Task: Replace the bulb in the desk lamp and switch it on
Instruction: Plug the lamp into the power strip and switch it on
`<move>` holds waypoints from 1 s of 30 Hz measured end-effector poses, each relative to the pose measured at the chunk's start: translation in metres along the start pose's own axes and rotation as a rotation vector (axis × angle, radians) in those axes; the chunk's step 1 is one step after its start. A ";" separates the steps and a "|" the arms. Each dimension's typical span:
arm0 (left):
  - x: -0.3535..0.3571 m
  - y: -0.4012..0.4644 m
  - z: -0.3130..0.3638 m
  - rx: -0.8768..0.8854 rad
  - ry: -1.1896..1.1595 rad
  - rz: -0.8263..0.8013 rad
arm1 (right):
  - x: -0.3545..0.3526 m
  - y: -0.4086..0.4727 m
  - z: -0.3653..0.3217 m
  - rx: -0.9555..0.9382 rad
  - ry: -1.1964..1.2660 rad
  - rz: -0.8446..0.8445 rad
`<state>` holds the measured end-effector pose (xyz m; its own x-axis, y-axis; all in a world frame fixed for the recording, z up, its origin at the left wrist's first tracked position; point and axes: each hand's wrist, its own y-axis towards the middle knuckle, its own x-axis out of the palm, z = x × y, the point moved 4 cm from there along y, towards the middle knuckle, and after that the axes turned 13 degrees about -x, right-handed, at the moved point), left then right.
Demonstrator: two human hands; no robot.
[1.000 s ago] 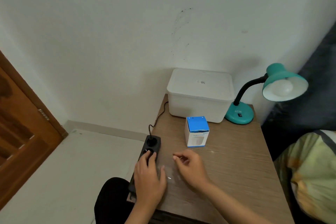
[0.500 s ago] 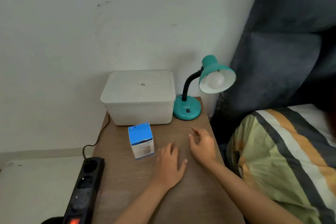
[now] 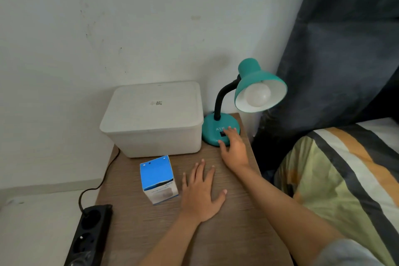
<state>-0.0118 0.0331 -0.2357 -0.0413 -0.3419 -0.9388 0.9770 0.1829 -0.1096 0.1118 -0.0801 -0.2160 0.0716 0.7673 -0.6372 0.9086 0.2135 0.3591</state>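
A teal desk lamp (image 3: 257,84) stands at the table's back right, its shade tilted toward me with an unlit white bulb (image 3: 257,95) screwed inside. My right hand (image 3: 234,149) rests with open fingers on the lamp's round base (image 3: 210,130), fingertips beside the small dark switch. My left hand (image 3: 201,192) lies flat and open on the wooden table (image 3: 233,233), holding nothing. Just left of that hand stands a blue and white bulb box (image 3: 158,179), upright.
A white lidded plastic bin (image 3: 153,119) sits at the back against the wall, left of the lamp. A black power strip (image 3: 90,235) with its cord lies along the table's left edge. A striped bed cover (image 3: 349,179) and dark curtain (image 3: 345,49) border the right side.
My view swung right from the power strip. My right hand reached forward from the table middle onto the lamp base. My left hand left the power strip and settled flat beside the box.
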 end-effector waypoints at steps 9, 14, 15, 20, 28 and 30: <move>0.001 0.001 0.001 -0.015 -0.013 0.014 | 0.008 0.000 0.012 -0.019 -0.002 0.046; -0.001 0.001 0.001 -0.013 -0.027 0.015 | 0.007 0.000 0.012 -0.039 -0.011 0.050; -0.001 0.001 0.001 -0.014 -0.025 0.015 | 0.007 -0.001 0.012 -0.041 -0.016 0.046; 0.002 0.001 0.001 -0.031 -0.003 0.034 | 0.008 0.000 0.011 -0.070 -0.027 0.079; 0.003 0.003 0.001 -0.044 0.039 0.049 | 0.009 0.000 0.011 -0.093 -0.043 0.102; 0.002 0.002 0.002 -0.047 0.028 0.060 | 0.009 -0.001 0.010 -0.089 -0.049 0.083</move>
<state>-0.0092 0.0311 -0.2372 0.0105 -0.3030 -0.9529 0.9670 0.2457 -0.0674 0.1159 -0.0800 -0.2290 0.1669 0.7543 -0.6349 0.8587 0.2052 0.4696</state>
